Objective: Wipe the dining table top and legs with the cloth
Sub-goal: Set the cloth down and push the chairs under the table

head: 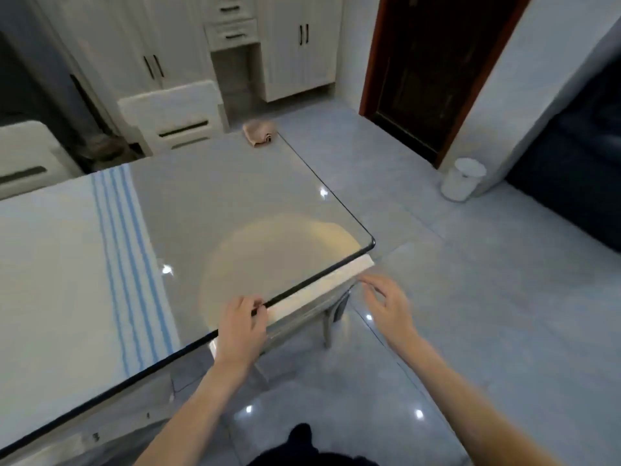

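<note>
Head view looked down over a glass-topped counter [235,196] with a dark rim, near corner pointing toward the right of frame. Left hand [240,327] sat on the near edge, fingers curled over the rim and touching the glass, nothing else in it as far as the picture showed. Right hand [386,304] was off the counter, just past the near corner and a bit blurry, fingers loosely spread and holding nothing, hovering beside the pale apron under the glass.

Cloth [260,132], a small beige bundle, was bunched up way over at the far corner of the counter, well apart from both hands, right at the edge. So neither hand was anywhere near it.

Blue-striped white runner [124,264] lay under the glass on the left part. One metal leg [327,327] showed below the near corner, between the two hands. White chairs [174,119] stood at the far side, and a white bin [462,179] stood on the tiled floor by a dark door [433,62].
</note>
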